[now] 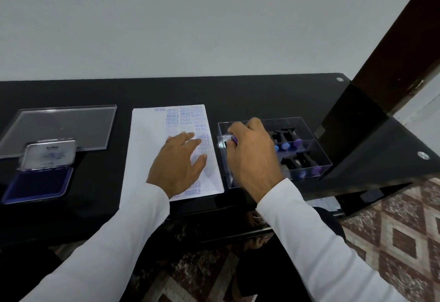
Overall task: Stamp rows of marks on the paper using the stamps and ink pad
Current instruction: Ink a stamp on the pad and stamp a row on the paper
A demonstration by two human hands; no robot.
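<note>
Right hand (pixel 250 151) is curled around a purple-tipped stamp (pixel 234 139) at the left end of the clear box (pixel 316 132), which sits near the counter's right edge. Whether the stamp is being taken out or put back cannot be told. Left hand (pixel 178 161) lies flat with straight fingers on the paper (pixel 145 149), holding nothing, only pinning the sheet. The paper sits mid-counter, its right half filled with blue marks. The ink pad (pixel 40 182) lies open near the left edge, well apart from the box. More stamps (pixel 285 142) stand in the box's other compartments.

To do this well: hold the stamp by its handle, keep the face level, clear the box wall, keep the left hand pressing so the sheet does not slide, ink evenly before pressing.
</note>
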